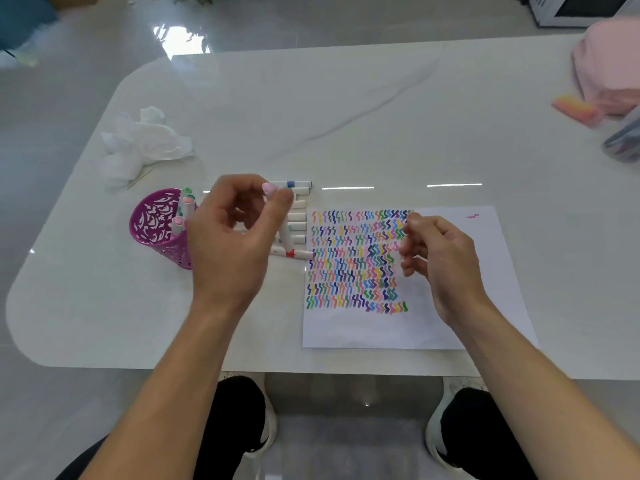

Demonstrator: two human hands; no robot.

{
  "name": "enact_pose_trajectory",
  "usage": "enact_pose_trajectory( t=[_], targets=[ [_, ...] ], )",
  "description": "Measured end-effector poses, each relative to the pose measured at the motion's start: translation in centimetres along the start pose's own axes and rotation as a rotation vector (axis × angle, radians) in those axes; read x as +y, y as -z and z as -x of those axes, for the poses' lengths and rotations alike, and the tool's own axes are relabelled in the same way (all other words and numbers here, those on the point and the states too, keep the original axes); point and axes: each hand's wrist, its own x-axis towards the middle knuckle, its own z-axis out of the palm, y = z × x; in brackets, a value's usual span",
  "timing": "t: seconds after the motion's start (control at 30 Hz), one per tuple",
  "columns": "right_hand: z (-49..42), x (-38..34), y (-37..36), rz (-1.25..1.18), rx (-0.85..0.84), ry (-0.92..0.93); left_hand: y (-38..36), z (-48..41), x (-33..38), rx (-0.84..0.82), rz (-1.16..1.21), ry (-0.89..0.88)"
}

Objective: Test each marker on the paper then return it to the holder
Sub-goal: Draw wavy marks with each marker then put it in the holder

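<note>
From the head camera, your left hand (239, 233) hovers just to the right of the purple holder (156, 233), above the row of loose markers (298, 216) that lie side by side on the table (346, 116). Your thumb and fingertips pinch a white marker (269, 188). Its pink end points up and away from you, and its barrel slants down past your thumb towards the row. The other fingers of that hand are curled in.

The holder stands upright near the table's left side. Several markers stand in it, with pink and green ends showing above the rim.

Your right hand (440, 258) is raised over the paper (467, 306), near the right end of the coloured squiggles (349, 261). Its fingers are loosely curled and you can see nothing held in them.

The paper lies flat just right of the marker row, with its near edge close to the table edge. The squiggles fill its left half in rows, and a single pink mark (472, 216) sits near its far right corner.

A crumpled tissue (138, 143) lies beyond the holder. A pink cloth (609, 64) and an orange block (575, 109) sit at the far right, both blurred.
</note>
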Motion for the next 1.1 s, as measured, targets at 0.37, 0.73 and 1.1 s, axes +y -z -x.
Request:
enact_pose_trajectory(
  t=[0.37, 0.73, 1.1],
  targets=[
    [0.1, 0.5, -0.8, 0.048, 0.105, 0.108, 5.4, -1.6, 0.0, 0.444, -0.203, -0.239],
    [0.1, 0.0, -1.4, -0.036, 0.238, 0.111, 8.0, -1.8, -2.0, 0.323, -0.415, -0.123],
    [0.4, -0.6, -1.9, -0.042, 0.219, 0.181, 7.9, -1.3, -3.0, 0.175, -0.571, 0.071]
  ],
)
